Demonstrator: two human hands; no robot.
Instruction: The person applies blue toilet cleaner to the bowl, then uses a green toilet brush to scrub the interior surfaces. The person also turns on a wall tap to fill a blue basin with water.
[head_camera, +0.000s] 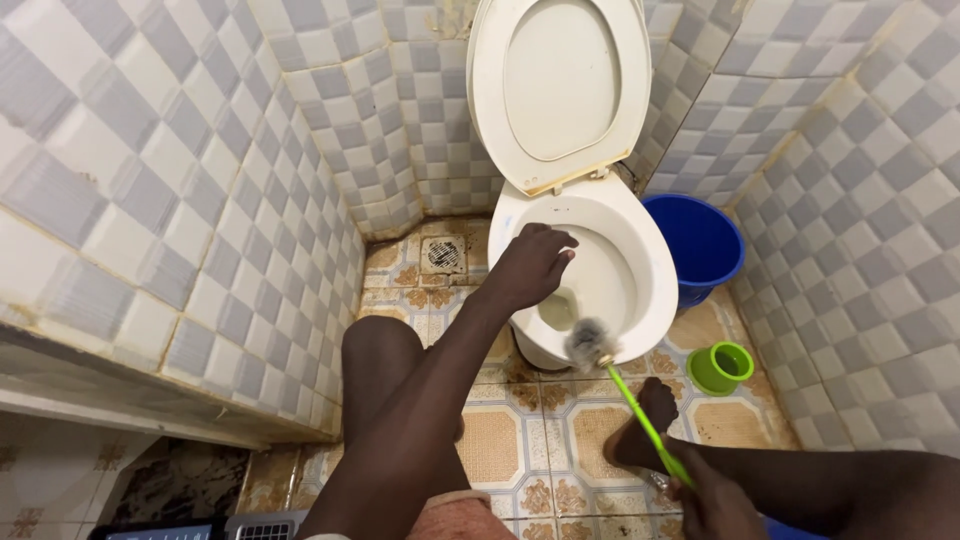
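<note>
L hand (533, 262): reaches fwd over near rim of toilet bowl (655, 262), fingers curled at the rim; grip looks loosely closed on something small and pale at fingertips, can't tell what or how firmly.
R hand (712, 503): low right of frame, grip clamped round the handle end of toilet brush (637, 408).
Brush: thin green handle runs diagonally up-left from R hand; grey bristle head (588, 342) blurred, at front edge of bowl, just beside/over the rim. Can't tell if touching.
Bowl: white, seat and lid (558, 85) both up, leaning back against tiled corner. Yellowish water patch at bottom of bowl.
Bucket (700, 240): blue, on floor right of bowl, against wall, touching or nearly touching bowl side.
Brush holder (720, 366): small green round cup on floor, right of bowl front, below bucket.
Floor (490, 445): patterned tan/white tiles; drain grate (442, 254) left of bowl, near back wall.
Legs: left knee (380, 350) bent mid-frame, right foot (645, 425) on floor in front of bowl, behind brush handle.
Walls: grey/white checker tiles both sides.
</note>
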